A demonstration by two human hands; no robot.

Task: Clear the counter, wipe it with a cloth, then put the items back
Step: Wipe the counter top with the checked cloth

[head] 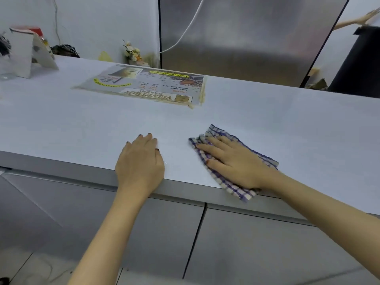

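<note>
— Grip status?
— My right hand (232, 161) lies flat, fingers (207, 150) spread, pressing the cloth (216, 132) beneath it onto the counter (82, 124); its long axis follows my fingers. Left hand (141, 161) rests flat beside.

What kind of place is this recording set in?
Probably a bakery or café. A laminated menu printed "Velvetboy Bakery", listing coffees with prices, lies on the pale counter. A tall brushed-steel panel, perhaps a fridge, stands behind it.
</note>
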